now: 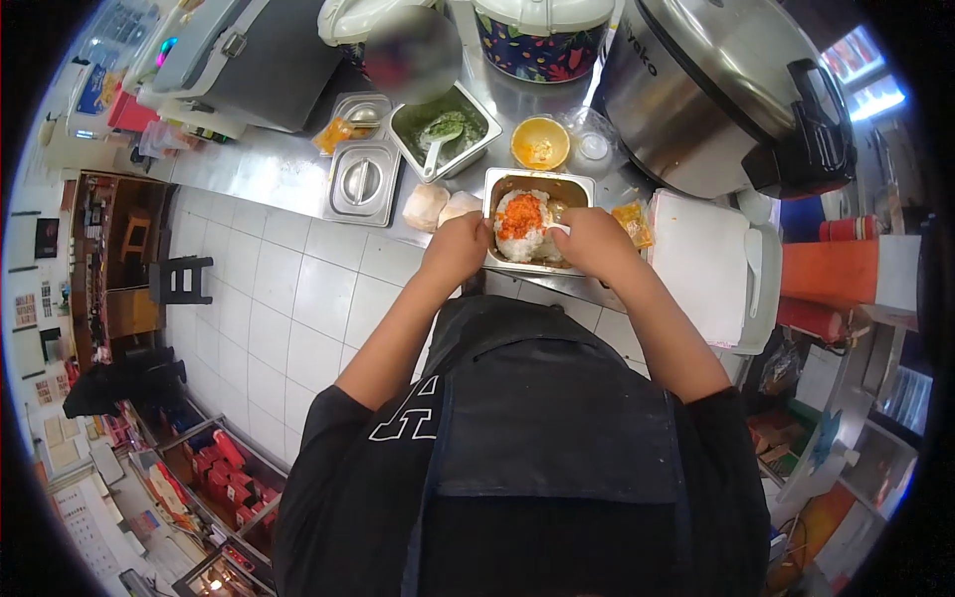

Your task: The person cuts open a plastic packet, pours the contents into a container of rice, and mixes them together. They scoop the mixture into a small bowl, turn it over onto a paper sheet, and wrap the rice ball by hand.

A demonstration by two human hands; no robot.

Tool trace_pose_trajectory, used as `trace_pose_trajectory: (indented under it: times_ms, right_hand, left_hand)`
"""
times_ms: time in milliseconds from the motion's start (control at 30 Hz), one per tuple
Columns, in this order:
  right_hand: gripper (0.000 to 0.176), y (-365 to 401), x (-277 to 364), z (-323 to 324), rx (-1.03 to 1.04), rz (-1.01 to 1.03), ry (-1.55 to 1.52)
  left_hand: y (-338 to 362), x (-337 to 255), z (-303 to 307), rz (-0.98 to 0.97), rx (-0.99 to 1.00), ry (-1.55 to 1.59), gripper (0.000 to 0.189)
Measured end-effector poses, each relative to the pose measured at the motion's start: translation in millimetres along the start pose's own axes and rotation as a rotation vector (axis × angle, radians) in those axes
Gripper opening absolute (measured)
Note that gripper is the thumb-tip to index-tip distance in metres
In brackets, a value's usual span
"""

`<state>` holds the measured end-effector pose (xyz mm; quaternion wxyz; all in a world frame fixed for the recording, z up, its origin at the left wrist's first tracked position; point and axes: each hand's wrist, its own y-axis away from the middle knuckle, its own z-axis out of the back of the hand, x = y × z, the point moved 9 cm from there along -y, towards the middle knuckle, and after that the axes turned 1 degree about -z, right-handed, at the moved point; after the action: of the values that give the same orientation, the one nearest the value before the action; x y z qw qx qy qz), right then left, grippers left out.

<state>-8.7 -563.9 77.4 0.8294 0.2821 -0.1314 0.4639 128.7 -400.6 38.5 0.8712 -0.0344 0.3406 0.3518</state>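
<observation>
One steel tray [537, 178] of rice [521, 231] sits on the worktop [279, 164], my left hand [456, 249] gripping its near rim, my right hand [595, 244] clasping one white spoon [559, 229], two wrapped lumps [426, 206] just left.

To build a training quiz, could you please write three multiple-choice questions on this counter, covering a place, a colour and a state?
1. Where is the yellow bowl? A beyond the rice tray; B on the floor; C atop the cooker.
2. What colour is the topping on the rice? A green; B orange-red; C black.
3. The small steel container is: A lidded; B open; C overturned.
Answers: A, it stands on the counter behind the tray; B, orange-red covers the white rice; A, a knobbed lid sits on it.
</observation>
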Motion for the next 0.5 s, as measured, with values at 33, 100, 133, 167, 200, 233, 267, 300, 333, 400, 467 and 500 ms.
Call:
trace_pose_trajectory:
  times_ms: [33, 100, 133, 167, 200, 233, 267, 300, 333, 400, 467, 500]
  right_hand:
    - [0.030, -4, 2, -1, 0.051, -0.005, 0.063]
    - [0.027, -5, 9, 6, 0.069, -0.018, 0.163]
    - [0.026, 3, 12, 17, 0.038, -0.026, 0.200]
    - [0.025, 10, 16, 29, 0.007, -0.035, 0.238]
    - [0.023, 18, 24, 38, -0.019, -0.016, 0.276]
    - [0.021, 27, 32, 48, -0.043, 0.000, 0.316]
    - [0.020, 34, 40, 53, -0.066, 0.013, 0.355]
    - [0.018, 38, 47, 49, -0.049, -0.002, 0.392]
    - [0.016, 40, 55, 42, -0.031, -0.019, 0.429]
    - [0.016, 32, 65, 18, 0.026, -0.021, 0.519]
    - [0.020, 21, 63, -24, 0.104, 0.002, 0.617]
    - [0.019, 17, 58, -31, 0.079, 0.003, 0.657]
  left_hand:
    - [-2, 3, -1, 0.027, 0.036, 0.011, 0.031]
    - [-4, 6, 1, 0.017, 0.101, 0.069, 0.034]
    - [-5, 6, 4, 0.011, 0.137, 0.099, 0.036]
    - [-6, 7, 8, 0.028, 0.180, 0.092, 0.036]
    - [-9, 8, 11, 0.006, 0.189, 0.093, 0.036]
    - [-12, 9, 14, -0.018, 0.200, 0.097, 0.037]
    - [-16, 10, 15, -0.043, 0.213, 0.100, 0.037]
    - [-23, 11, 13, -0.087, 0.253, 0.122, 0.038]
    - [-29, 12, 11, -0.088, 0.289, 0.128, 0.039]
    - [-39, 14, 2, -0.088, 0.372, 0.135, 0.040]
    - [-49, 16, -9, -0.129, 0.415, 0.098, 0.040]
    - [-52, 17, -14, -0.149, 0.435, 0.078, 0.040]
